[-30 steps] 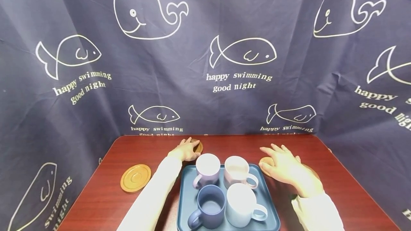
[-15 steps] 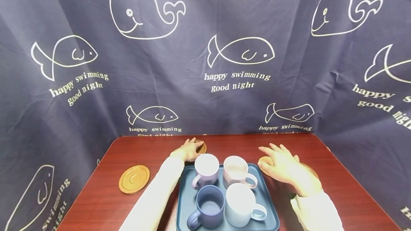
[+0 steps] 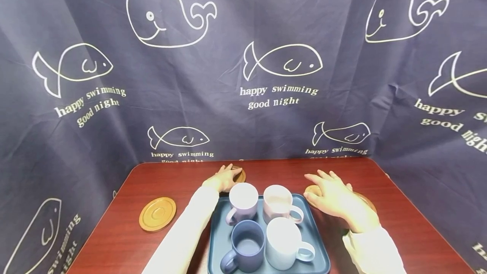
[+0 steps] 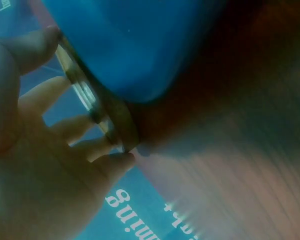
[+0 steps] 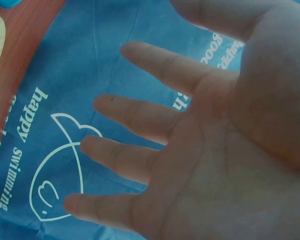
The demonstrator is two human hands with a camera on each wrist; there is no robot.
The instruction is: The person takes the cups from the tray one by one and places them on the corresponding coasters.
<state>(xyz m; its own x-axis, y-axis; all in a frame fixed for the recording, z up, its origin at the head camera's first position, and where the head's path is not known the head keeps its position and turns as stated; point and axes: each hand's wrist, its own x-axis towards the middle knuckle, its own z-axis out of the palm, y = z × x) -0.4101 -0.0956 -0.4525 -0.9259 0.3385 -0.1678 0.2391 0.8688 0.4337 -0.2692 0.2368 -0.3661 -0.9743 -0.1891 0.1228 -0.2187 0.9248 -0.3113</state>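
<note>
Dimly, the left hand (image 3: pixel 222 179) pinches a half-hidden coaster (image 3: pixel 241 176) (right hand (image 3: pixel 334 194) spread).

From the head we look forward and down over table (image 3: pixel 281 170) to curtain (image 3: pixel 224 75). Wrist views face left hand (image 4: pixel 45 160) and right hand (image 5: pixel 215 130) closely; all share curtain. Left, murky, apparently shares head's far coaster (image 3: pixel 240 176).

A slate-blue curtain (image 3: pixel 228 16), printed with white outlined whales, fish and lettering, fills the upper frame. Below I see a red-brown counter (image 3: pixel 167 179), a tan coaster (image 3: pixel 240 177) near centre, and a blue tray (image 3: pixel 219 236) with lilac mug (image 3: pixel 245 206), pink mug (image 3: pixel 277 204), deep-blue mug (image 3: pixel 248 246), pale-blue mug (image 3: pixel 282 244).
</note>
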